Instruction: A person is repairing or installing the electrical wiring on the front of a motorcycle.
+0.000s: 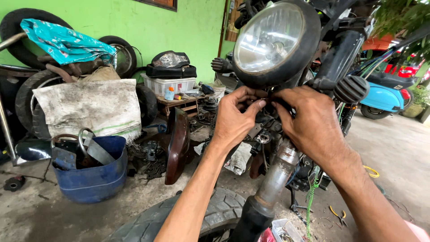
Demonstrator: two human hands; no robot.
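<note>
**Both hands busy under the headlamp**

The round headlight [271,40] of the stripped motorcycle sits high, its glass facing us. Just below its lower rim the two hands meet. The left hand [235,118] curls inward, thumb and fingers pressed together on something small at the lamp's underside; what it pinches is too hidden to name. The right hand [311,123] covers the same spot from the other side, fingers bent in; I cannot tell whether its grip is closed on anything.

Beneath the hands runs the grey fork tube [277,172], down toward the front tyre [215,219]. A ribbed black turn signal [351,88] sticks out just beside the right hand. Off left, on the concrete floor, stands a blue tub [96,177] of scrap metal.
</note>
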